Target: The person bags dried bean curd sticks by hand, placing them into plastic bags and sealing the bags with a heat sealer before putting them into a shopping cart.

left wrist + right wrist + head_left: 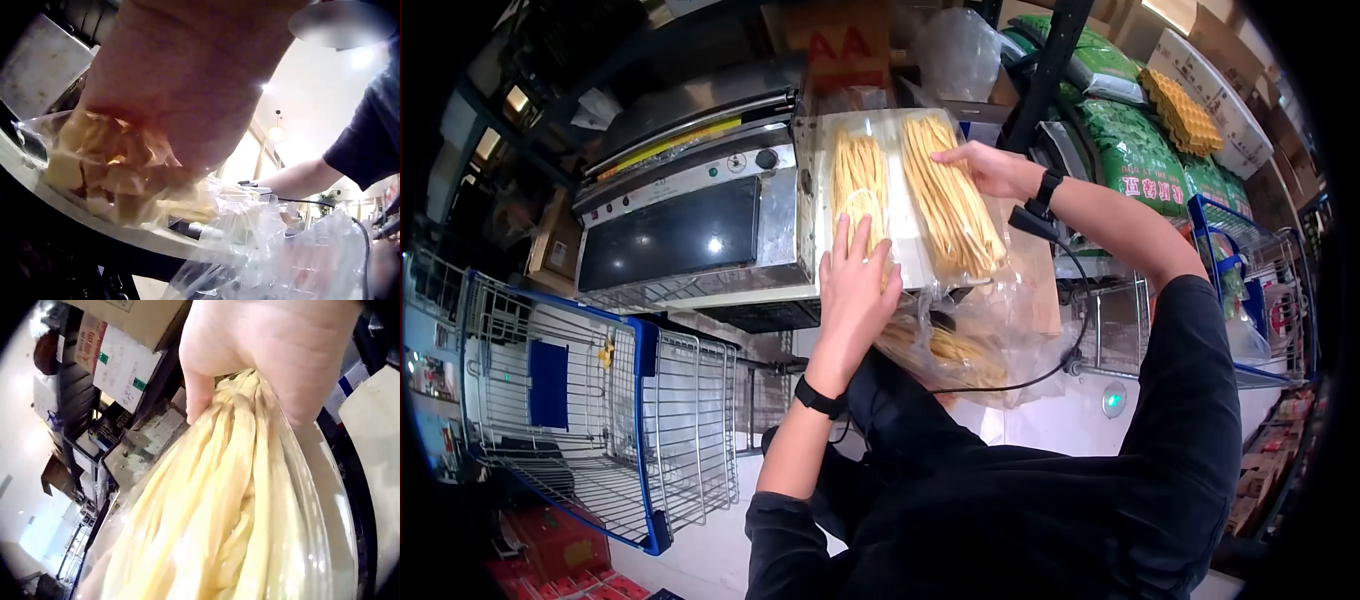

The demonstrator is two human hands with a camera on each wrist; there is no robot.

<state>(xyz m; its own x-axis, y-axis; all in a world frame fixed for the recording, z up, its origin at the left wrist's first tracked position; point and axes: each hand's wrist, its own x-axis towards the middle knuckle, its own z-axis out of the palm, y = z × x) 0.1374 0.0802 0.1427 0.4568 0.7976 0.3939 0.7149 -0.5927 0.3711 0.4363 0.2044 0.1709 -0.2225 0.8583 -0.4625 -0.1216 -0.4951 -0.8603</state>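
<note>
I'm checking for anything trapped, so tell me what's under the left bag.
A white surface shows beside the left bag, seemingly running beneath it. The left hand rests on top. Anything directly under the bag is covered.

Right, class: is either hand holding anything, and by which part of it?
The right hand holds the right-side bag of yuba sticks near its far end. The left hand only rests on the other bag, fingers spread.
</note>
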